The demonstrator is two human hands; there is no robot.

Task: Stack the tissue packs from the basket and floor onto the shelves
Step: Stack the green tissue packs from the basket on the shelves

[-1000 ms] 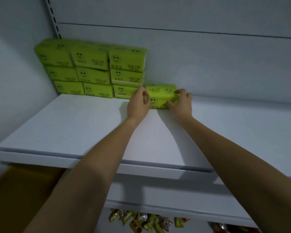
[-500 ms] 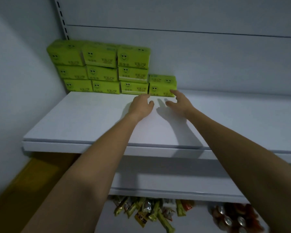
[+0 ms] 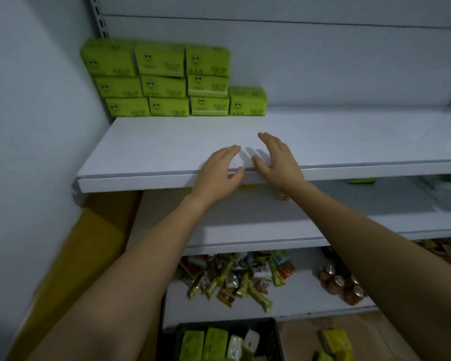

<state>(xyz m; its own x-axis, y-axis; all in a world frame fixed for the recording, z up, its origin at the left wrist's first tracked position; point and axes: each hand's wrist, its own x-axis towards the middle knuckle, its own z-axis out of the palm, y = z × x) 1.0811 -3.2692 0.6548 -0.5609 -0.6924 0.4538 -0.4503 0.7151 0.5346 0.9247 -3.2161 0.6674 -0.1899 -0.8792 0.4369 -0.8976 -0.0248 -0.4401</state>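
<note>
Head view: tissue packs show smiley faces; writing illegible.

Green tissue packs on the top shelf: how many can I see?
10. Nine packs form a stack, three wide and three high, at the back left of the shelf; the tenth pack sits right of its bottom row. Others may hide behind.

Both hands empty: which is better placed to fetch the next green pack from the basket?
Left, probably: the left hand is at the shelf edge, roughly above the green packs in the basket; the right hand sits further right.
</note>
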